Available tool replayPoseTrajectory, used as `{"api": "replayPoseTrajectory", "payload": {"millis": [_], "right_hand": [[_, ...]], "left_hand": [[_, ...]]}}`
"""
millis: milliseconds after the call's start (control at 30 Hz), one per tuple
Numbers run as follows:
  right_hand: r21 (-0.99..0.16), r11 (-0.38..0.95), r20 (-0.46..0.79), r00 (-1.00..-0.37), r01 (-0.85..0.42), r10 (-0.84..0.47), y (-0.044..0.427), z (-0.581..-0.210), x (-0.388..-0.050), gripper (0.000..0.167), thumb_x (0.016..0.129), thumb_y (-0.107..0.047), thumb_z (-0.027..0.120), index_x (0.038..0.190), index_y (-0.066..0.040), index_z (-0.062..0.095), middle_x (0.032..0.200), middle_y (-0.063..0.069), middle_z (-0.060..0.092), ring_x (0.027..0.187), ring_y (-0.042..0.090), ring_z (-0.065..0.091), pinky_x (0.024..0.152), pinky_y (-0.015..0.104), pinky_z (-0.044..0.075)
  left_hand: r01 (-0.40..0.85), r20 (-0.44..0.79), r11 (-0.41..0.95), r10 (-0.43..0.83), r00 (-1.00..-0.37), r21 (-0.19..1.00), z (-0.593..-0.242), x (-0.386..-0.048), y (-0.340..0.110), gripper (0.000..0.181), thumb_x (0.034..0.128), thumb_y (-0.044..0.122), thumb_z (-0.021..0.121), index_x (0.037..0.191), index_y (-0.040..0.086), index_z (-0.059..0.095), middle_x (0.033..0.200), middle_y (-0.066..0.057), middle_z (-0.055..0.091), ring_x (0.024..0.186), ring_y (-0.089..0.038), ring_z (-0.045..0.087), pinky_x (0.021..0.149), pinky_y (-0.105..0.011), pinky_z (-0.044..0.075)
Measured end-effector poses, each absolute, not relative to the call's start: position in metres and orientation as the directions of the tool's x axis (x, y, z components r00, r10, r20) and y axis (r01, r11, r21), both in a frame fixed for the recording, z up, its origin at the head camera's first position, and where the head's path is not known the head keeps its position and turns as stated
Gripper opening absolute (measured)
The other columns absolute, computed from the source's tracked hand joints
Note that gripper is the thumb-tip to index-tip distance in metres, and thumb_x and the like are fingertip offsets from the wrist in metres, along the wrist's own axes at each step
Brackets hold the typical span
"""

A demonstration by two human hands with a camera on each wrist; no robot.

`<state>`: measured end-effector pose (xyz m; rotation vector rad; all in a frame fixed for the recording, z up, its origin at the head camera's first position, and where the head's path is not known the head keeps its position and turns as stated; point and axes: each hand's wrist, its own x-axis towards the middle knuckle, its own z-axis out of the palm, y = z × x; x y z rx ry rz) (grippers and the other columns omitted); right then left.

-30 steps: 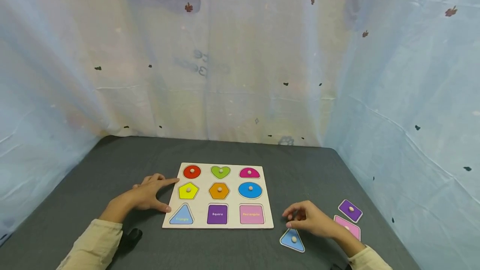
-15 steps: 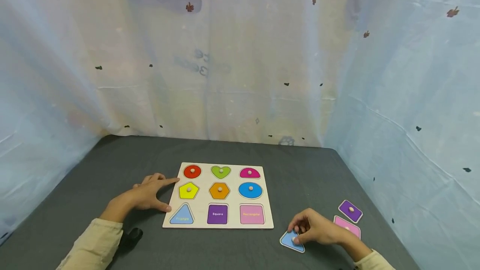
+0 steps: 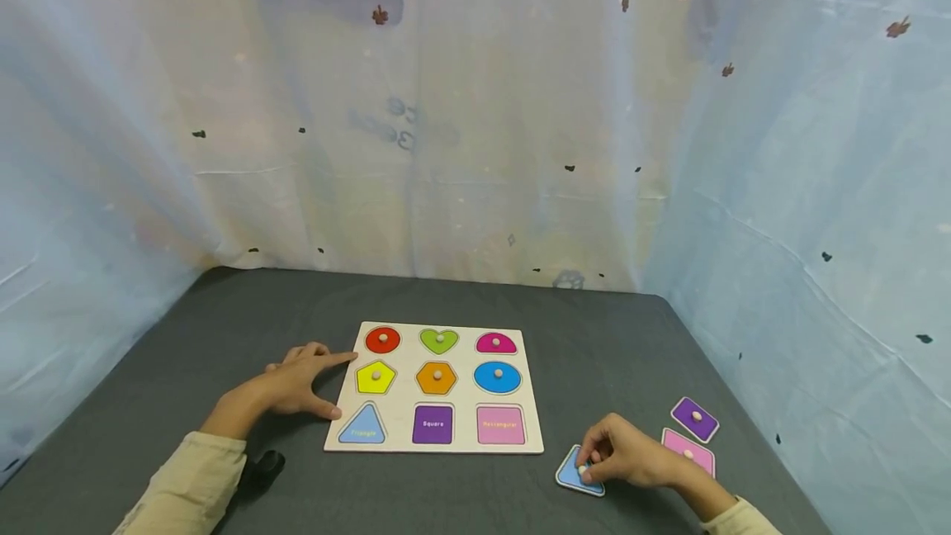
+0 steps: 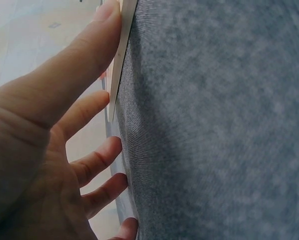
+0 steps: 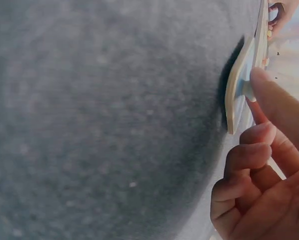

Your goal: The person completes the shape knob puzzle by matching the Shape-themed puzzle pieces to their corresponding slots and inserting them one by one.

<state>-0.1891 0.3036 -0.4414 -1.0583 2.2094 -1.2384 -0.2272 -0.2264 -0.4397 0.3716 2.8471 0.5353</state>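
The blue triangle piece (image 3: 569, 475) is held by its knob (image 3: 583, 470), pinched narrowly between the thumb and fingers of the right hand (image 3: 624, 454), to the right of the puzzle board (image 3: 464, 429). Whether it is fully clear of the counter (image 3: 446, 494) cannot be told. The board's left edge is touched by the thumb and index finger of the left hand (image 3: 300, 380), whose fingers are spread wide. On the board, 6 knobbed pieces are seated in 2 rows; in the nearest row, 3 labelled recesses are exposed. Near the right wrist, a pink piece (image 3: 678, 442) and a purple piece (image 3: 688, 423) are laid. The counter is backed by a pale sheet (image 3: 475, 205).
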Motion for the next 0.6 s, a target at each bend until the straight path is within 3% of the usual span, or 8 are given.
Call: {"api": "replayPoseTrajectory", "payload": {"millis": [333, 600], "right_hand": [[-0.812, 0.353, 0.110, -0.715, -0.466, -0.691, 0.295, -0.430, -0.193, 0.014, 0.089, -0.008, 0.075, 0.096, 0.004, 0.077, 0.069, 0.023, 0.055, 0.064, -0.006, 0.046, 0.053, 0.016, 0.042], [-0.795, 0.375, 0.128, -0.736, -0.477, -0.665, 0.284, -0.423, -0.194, 0.016, 0.090, -0.010, 0.075, 0.099, 0.003, 0.078, 0.075, 0.019, 0.064, 0.063, -0.005, 0.048, 0.053, 0.017, 0.044]], "left_hand": [[0.208, -0.155, 0.898, 0.286, -0.946, 0.388, -0.436, -0.227, -0.225, 0.100, 0.0691, 0.048, 0.090, 0.153, 0.022, 0.044, 0.139, -0.021, 0.044, 0.126, -0.046, 0.039, 0.090, -0.072, 0.035], [0.205, -0.157, 0.894, 0.287, -0.945, 0.399, -0.437, -0.226, -0.225, 0.099, 0.0686, 0.047, 0.091, 0.153, 0.022, 0.045, 0.138, -0.021, 0.044, 0.125, -0.046, 0.039, 0.091, -0.075, 0.034]]}}
